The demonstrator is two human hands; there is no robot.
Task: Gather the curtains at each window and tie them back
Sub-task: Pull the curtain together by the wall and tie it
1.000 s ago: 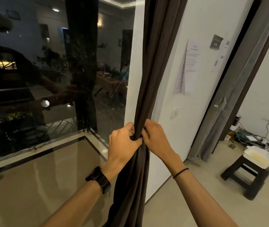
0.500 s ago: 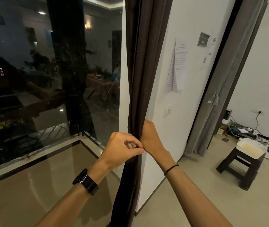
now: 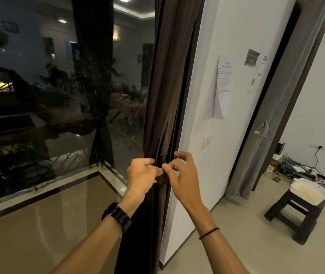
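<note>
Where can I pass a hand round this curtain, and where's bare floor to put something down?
Window side of the brown curtain is open, bordered by glass. Its other side looks tight against the frame, where left hand and right hand crowd. Bare floor lies between wall and stool; cables clutter the corner.
</note>
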